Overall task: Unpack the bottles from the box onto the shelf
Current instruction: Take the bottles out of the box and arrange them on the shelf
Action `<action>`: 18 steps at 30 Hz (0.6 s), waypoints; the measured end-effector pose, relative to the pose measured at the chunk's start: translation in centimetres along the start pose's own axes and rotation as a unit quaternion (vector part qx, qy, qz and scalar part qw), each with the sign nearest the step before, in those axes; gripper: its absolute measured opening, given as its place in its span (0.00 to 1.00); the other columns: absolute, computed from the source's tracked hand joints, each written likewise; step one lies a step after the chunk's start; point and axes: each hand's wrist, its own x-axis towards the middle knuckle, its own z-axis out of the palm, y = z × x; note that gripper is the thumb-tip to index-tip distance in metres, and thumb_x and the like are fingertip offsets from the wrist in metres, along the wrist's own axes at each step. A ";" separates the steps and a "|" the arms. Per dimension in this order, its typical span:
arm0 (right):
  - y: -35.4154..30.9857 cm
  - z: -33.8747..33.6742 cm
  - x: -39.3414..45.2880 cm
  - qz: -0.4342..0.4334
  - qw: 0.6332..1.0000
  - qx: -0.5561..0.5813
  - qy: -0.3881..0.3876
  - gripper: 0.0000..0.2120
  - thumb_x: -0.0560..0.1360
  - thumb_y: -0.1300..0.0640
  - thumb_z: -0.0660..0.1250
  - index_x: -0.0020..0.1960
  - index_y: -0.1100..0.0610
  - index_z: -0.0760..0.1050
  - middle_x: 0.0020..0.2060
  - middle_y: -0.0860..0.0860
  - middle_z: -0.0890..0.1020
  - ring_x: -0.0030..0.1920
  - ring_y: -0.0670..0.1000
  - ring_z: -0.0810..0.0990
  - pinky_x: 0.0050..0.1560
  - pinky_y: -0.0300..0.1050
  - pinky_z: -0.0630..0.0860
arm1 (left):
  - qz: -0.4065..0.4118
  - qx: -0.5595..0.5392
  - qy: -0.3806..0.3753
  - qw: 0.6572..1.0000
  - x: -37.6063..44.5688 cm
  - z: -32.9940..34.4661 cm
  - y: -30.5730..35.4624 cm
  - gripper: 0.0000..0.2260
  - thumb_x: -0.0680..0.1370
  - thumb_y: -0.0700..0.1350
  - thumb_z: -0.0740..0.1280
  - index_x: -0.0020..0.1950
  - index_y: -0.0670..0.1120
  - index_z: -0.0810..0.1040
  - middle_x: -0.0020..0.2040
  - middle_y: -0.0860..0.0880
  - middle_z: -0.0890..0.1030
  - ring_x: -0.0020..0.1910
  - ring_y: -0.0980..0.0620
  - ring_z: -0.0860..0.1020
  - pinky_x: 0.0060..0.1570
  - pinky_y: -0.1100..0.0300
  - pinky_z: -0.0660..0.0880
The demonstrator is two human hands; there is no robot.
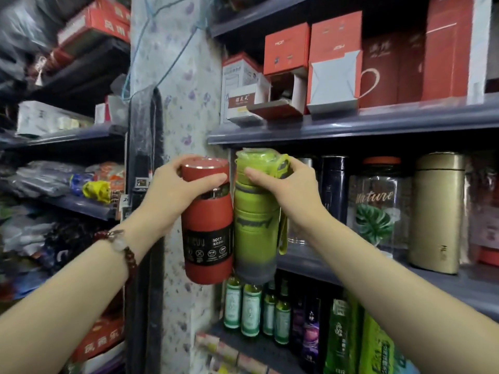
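Note:
My left hand (172, 190) grips the lid end of a red bottle (207, 233) with a black label band. My right hand (291, 187) grips the cap of a green sports bottle (255, 225) with a hanging strap. Both bottles hang upright, side by side and touching, in the air at the left end of the middle shelf (310, 261). Their bases are lower than the shelf's front edge. The box is out of view.
On the middle shelf stand a dark flask (333, 190), a glass jar with a leaf print (378, 206) and a gold flask (437, 211). Red cartons (334, 36) fill the shelf above; small green bottles (251, 311) stand below. A wallpapered pillar (186, 85) rises just left.

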 end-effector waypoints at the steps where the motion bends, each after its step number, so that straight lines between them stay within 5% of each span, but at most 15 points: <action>1: -0.4 0.3 0.4 -0.015 1.000 -0.004 0.015 0.22 0.57 0.45 0.80 0.48 0.53 0.82 0.42 0.47 0.87 0.45 0.46 0.85 0.53 0.52 0.81 | 0.014 0.002 0.002 1.000 0.8 -0.1 0.1 0.35 0.53 0.53 0.80 0.59 0.48 0.78 0.51 0.50 0.83 0.48 0.56 0.82 0.49 0.60 0.78; 7: 0.2 2.5 1.7 -0.089 0.989 -0.037 0.109 0.25 0.61 0.50 0.80 0.57 0.49 0.78 0.46 0.44 0.85 0.49 0.42 0.83 0.57 0.50 0.79 | 0.100 -0.007 -0.009 0.995 5.1 0.2 -1.8 0.27 0.62 0.41 0.80 0.58 0.50 0.76 0.49 0.54 0.81 0.42 0.67 0.79 0.43 0.74 0.74; 13: 2.6 4.8 3.0 -0.104 0.975 -0.083 0.179 0.27 0.62 0.52 0.80 0.59 0.48 0.76 0.49 0.41 0.84 0.52 0.39 0.81 0.59 0.49 0.77 | 0.142 -0.020 -0.050 0.988 8.8 1.2 -6.4 0.36 0.54 0.54 0.79 0.61 0.57 0.73 0.55 0.58 0.80 0.54 0.60 0.79 0.58 0.61 0.74; 18: 4.6 5.9 3.8 -0.094 0.963 -0.111 0.227 0.27 0.61 0.52 0.80 0.59 0.47 0.77 0.47 0.37 0.83 0.51 0.38 0.81 0.59 0.47 0.77 | 0.158 -0.032 -0.065 0.985 10.8 2.6 -9.2 0.36 0.55 0.54 0.79 0.61 0.58 0.72 0.55 0.58 0.79 0.56 0.58 0.78 0.60 0.57 0.75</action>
